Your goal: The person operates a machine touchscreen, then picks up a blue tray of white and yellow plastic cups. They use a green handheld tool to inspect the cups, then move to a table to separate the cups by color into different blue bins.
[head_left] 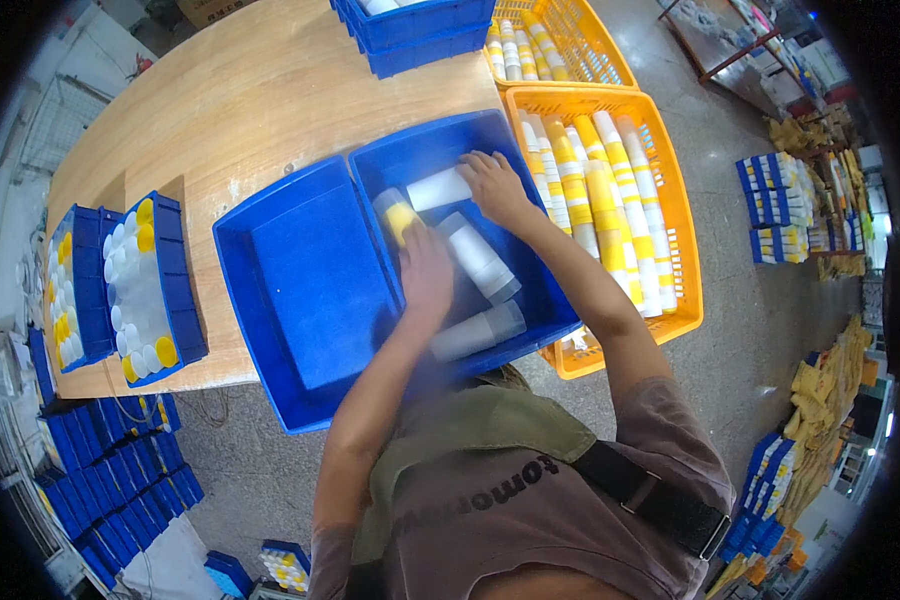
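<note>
Two blue bins stand side by side at the table's near edge. In the right bin [395,140] lie several short cylinders with translucent ends. My left hand [427,270], slightly blurred, has its fingers closed over a yellow cylinder with a clear end [397,212]. Closed around the right end of a white cylinder [436,189] is my right hand [495,188]. Between my forearms lies another white cylinder [478,255], tilted, and a further translucent one [480,331] rests by the near wall. The left bin [300,270] has nothing in it.
Right of the bins, an orange-yellow crate [685,270] holds long white and yellow stacks; a similar crate [620,65] stands beyond it. Blue trays of white and yellow round pieces [180,290] sit at left on the wooden table [210,110]. More blue trays [410,55] are at the back.
</note>
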The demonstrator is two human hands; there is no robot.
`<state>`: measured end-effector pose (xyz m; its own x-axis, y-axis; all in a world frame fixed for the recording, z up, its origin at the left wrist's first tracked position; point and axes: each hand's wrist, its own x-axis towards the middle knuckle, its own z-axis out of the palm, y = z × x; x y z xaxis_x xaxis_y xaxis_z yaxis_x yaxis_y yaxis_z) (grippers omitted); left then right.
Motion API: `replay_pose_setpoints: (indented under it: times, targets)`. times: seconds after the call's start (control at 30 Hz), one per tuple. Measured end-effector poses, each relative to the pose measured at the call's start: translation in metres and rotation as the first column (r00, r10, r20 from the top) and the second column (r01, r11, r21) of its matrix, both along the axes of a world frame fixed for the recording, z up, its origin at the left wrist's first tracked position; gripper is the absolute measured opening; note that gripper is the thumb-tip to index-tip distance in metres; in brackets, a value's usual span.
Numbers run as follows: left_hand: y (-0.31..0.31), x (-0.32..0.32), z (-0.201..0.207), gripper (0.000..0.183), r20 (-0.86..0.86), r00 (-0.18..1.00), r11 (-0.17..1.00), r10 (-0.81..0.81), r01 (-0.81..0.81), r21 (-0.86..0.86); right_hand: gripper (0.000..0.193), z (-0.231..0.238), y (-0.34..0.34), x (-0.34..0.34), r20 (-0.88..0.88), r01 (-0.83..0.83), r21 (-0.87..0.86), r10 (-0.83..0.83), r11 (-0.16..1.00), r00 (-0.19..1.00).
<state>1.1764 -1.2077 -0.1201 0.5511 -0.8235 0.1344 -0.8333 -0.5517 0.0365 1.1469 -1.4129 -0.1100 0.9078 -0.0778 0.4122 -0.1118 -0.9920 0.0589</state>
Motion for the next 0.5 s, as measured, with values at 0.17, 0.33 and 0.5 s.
replay_pose_setpoints:
  times: [0.17, 0.33, 0.5]
  targets:
    - [-0.003, 0.038, 0.010, 0.027, 0.129, 0.991, 0.972, -0.027, 0.056, -0.226, 0.040, -0.001, -0.013, 0.002, -0.304, 0.163, 0.320, -0.062, 0.933, 0.951]
    - [0.006, 0.067, 0.048, 0.027, -0.254, 0.962, 0.875, 0.099, -0.206, -0.438, 0.041, 0.039, 0.002, -0.019, -0.183, 0.382, 0.406, -0.336, 0.830, 0.924]
    - [-0.012, 0.103, 0.074, 0.026, -0.521, 0.838, 0.888, 0.162, -0.354, -0.293, 0.026, 0.071, -0.014, -0.005, -0.166, 0.357, 0.002, -0.352, 0.934, 0.921]
